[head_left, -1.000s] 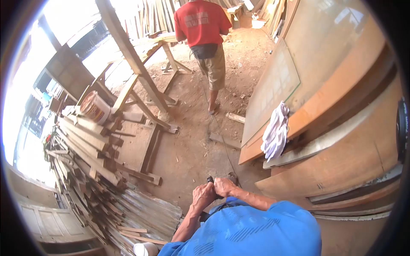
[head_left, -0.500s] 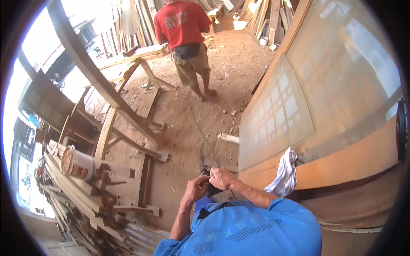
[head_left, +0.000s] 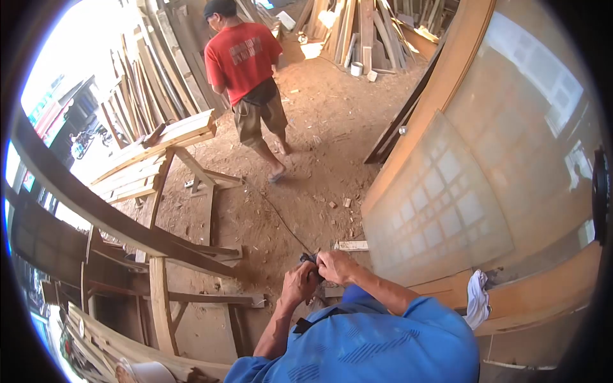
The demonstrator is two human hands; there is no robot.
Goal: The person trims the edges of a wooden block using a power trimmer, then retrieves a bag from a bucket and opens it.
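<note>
My left hand [head_left: 299, 283] and my right hand [head_left: 336, 267] are close together in front of my blue shirt [head_left: 383, 345]. Both have their fingers curled around a small dark object [head_left: 308, 258] whose top shows between them; its shape is too small to make out. A thin cord [head_left: 285, 223] runs over the dirt floor from near my hands toward the other person. That person, in a red shirt [head_left: 242, 59] and brown shorts, is ahead of me with their back turned.
Wooden trestles [head_left: 191, 167] and a bench with planks [head_left: 182, 135] stand at the left. A thick post [head_left: 96, 201] crosses there, above a bucket [head_left: 148, 373]. Large panels [head_left: 440, 210] lean at the right, with a white cloth [head_left: 477, 299] on them. Boards [head_left: 366, 38] lean at the back.
The view has moved forward past the lumber pile and bucket, which slid down and left. The person in red has stepped onward and appears further left. My hands still hold the dark object.
</note>
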